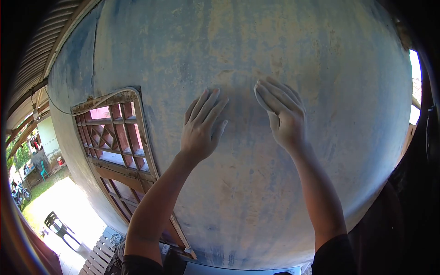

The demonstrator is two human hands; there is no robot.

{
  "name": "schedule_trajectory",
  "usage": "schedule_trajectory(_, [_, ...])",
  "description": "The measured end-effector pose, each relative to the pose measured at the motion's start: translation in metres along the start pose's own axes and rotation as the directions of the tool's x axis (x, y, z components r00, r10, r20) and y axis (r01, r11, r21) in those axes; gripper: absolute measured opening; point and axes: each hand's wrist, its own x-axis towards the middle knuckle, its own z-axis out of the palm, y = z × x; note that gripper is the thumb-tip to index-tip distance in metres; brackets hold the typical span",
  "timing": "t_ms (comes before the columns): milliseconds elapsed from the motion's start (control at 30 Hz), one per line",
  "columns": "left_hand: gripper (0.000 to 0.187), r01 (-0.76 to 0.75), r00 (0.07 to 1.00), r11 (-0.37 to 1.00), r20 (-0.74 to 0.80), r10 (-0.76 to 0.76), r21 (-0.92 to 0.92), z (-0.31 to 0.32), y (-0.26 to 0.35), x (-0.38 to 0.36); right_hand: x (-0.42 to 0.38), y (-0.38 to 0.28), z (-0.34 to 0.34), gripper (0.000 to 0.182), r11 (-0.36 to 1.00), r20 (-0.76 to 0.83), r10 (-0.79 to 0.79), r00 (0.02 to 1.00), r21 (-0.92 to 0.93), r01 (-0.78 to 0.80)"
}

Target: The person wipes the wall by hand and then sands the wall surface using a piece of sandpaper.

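Observation:
Both arms are raised toward a weathered blue-grey wall (247, 183) with stains and worn patches. My left hand (201, 123) is before the wall with its fingers stretched out and a little apart, the thumb standing off to the right. Higher and to the right, my right hand (284, 110) has its fingers extended close together and leaning up to the left. Pale, dusty-looking marks show on the fingers of both hands. Nothing is visible in either hand. Whether the palms touch the wall cannot be made out.
A wooden door with a lattice window (112, 133) stands left of my left arm, and a cable (64, 110) runs over its top. Farther left are a dark chair (59, 227), a slatted bench (98, 256) and a motorcycle (20, 192). A corrugated roof (50, 36) hangs at upper left.

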Motion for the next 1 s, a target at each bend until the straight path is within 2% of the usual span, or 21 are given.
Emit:
schedule_trajectory(33, [0.055, 0.002, 1.000, 1.000, -0.006, -0.002, 0.003, 0.005, -0.006, -0.010, 0.007, 0.009, 0.011, 0.040, 1.000, -0.002, -0.007, 1.000, 0.001, 0.007])
schedule_trajectory(100, [0.062, 0.039, 0.995, 0.983, 0.082, -0.054, 0.179, 0.011, -0.011, -0.032, 0.020, 0.019, 0.027, 0.048, 0.973, 0.023, 0.097, 0.995, -0.214, -0.090])
schedule_trajectory(133, [0.062, 0.040, 0.996, 0.983, 0.075, -0.054, 0.180, 0.012, -0.012, -0.037, 0.024, 0.015, 0.032, 0.048, 0.973, 0.020, 0.091, 0.996, -0.216, -0.085])
schedule_trajectory(200, [0.062, 0.085, 0.991, 0.977, 0.088, -0.104, 0.194, 0.014, -0.013, -0.044, 0.026, -0.002, 0.043, 0.055, 0.936, 0.206, 0.175, 0.963, -0.339, -0.097])
schedule_trajectory(233, [0.062, 0.094, 0.989, 0.978, 0.094, -0.113, 0.189, 0.014, -0.013, -0.047, 0.019, -0.008, 0.045, 0.055, 0.937, 0.219, 0.177, 0.960, -0.337, -0.096])
schedule_trajectory(300, [0.063, 0.100, 0.993, 0.981, 0.039, -0.108, 0.169, 0.014, -0.015, -0.050, 0.005, -0.017, 0.048, 0.058, 0.970, 0.438, -0.010, 0.899, -0.213, 0.115])
schedule_trajectory(333, [0.063, 0.099, 0.993, 0.981, 0.045, -0.108, 0.168, 0.015, -0.016, -0.051, 0.000, -0.018, 0.045, 0.058, 0.971, 0.440, -0.006, 0.898, -0.212, 0.111])
schedule_trajectory(400, [0.065, 0.117, 0.993, 0.984, 0.006, -0.119, 0.131, 0.015, -0.017, -0.052, -0.005, -0.013, 0.030, 0.057, 0.958, 0.668, -0.189, 0.720, -0.035, 0.284])
schedule_trajectory(433, [0.065, 0.117, 0.993, 0.984, 0.005, -0.119, 0.133, 0.016, -0.017, -0.052, -0.001, -0.005, 0.028, 0.057, 0.958, 0.666, -0.190, 0.721, -0.035, 0.285])
schedule_trajectory(500, [0.064, 0.128, 0.991, 0.977, 0.024, -0.134, 0.171, 0.016, -0.015, -0.054, 0.020, 0.018, 0.033, 0.055, 0.897, 0.628, -0.184, 0.757, -0.207, 0.390])
schedule_trajectory(533, [0.064, 0.135, 0.990, 0.976, 0.026, -0.141, 0.170, 0.015, -0.014, -0.055, 0.036, 0.029, 0.037, 0.055, 0.898, 0.632, -0.187, 0.752, -0.201, 0.392])
schedule_trajectory(600, [0.062, 0.128, 0.990, 0.976, 0.027, -0.135, 0.174, 0.015, -0.014, -0.054, 0.062, 0.046, 0.041, 0.055, 0.905, 0.358, 0.000, 0.934, -0.397, 0.152])
schedule_trajectory(733, [0.061, 0.094, 0.995, 0.983, 0.015, -0.098, 0.155, 0.015, -0.017, -0.067, 0.050, 0.017, 0.051, 0.055, 0.894, 0.379, 0.058, 0.924, -0.431, 0.121])
schedule_trajectory(767, [0.061, 0.118, 0.993, 0.980, 0.010, -0.121, 0.157, 0.017, -0.018, -0.071, 0.023, -0.001, 0.051, 0.055, 0.935, 0.555, -0.082, 0.828, -0.244, 0.257])
schedule_trajectory(800, [0.061, 0.144, 0.989, 0.977, 0.004, -0.146, 0.155, 0.019, -0.018, -0.072, 0.010, -0.009, 0.047, 0.055, 0.935, 0.686, -0.237, 0.688, -0.032, 0.353])
schedule_trajectory(833, [0.061, 0.131, 0.991, 0.981, 0.001, -0.133, 0.144, 0.019, -0.018, -0.073, 0.009, -0.003, 0.042, 0.055, 0.935, 0.688, -0.223, 0.691, -0.049, 0.350])
schedule_trajectory(900, [0.061, 0.136, 0.990, 0.978, 0.003, -0.138, 0.158, 0.019, -0.018, -0.073, 0.009, 0.008, 0.033, 0.056, 0.903, 0.757, -0.314, 0.573, 0.051, 0.427])
schedule_trajectory(933, [0.061, 0.135, 0.991, 0.978, -0.002, -0.137, 0.159, 0.020, -0.018, -0.072, 0.023, 0.013, 0.031, 0.056, 0.901, 0.756, -0.315, 0.574, 0.048, 0.431])
schedule_trajectory(1000, [0.061, 0.148, 0.988, 0.975, 0.012, -0.152, 0.169, 0.019, -0.016, -0.073, 0.058, 0.031, 0.030, 0.055, 0.937, 0.610, -0.106, 0.785, -0.204, 0.285])
